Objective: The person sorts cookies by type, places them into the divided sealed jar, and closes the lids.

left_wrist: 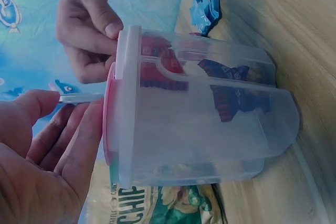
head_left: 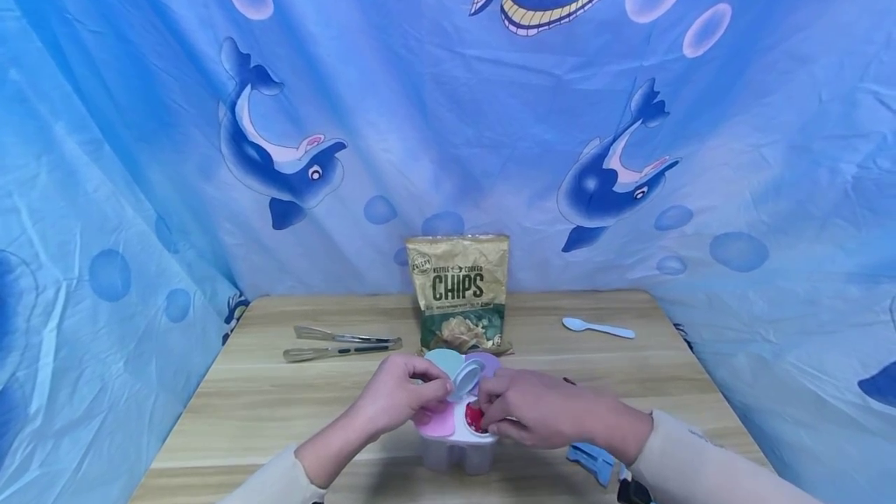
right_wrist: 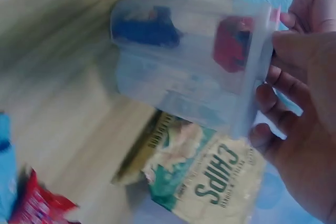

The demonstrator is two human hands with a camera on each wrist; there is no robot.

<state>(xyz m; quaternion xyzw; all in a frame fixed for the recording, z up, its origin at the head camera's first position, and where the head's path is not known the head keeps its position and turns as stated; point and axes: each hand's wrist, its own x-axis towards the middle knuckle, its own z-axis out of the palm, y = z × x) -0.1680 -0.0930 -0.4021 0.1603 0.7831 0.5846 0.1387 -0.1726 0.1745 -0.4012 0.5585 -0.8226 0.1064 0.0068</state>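
A clear plastic container (left_wrist: 173, 129) stands on the table, its white top fitted with coloured round lids. My left hand (head_left: 406, 395) pinches the raised pale lid (head_left: 467, 378) between thumb and fingers. Beside it, my right hand (head_left: 532, 408) has its thumb and fingertips at the uncovered round opening, on a small red packet (head_left: 475, 417). Through the wall, that red packet (right_wrist: 233, 43) sits just under the rim. A dark blue packet (left_wrist: 228, 87) lies lower in the same compartment. The pink lid (head_left: 437, 421), green lid (head_left: 444, 362) and purple lid (head_left: 488, 365) lie flat.
A bag of chips (head_left: 458, 290) stands right behind the container. Metal tongs (head_left: 343, 343) lie at the back left, a pale spoon (head_left: 598, 327) at the back right. Near my right forearm are a blue packet (head_left: 591, 460) and another red packet (right_wrist: 42, 203).
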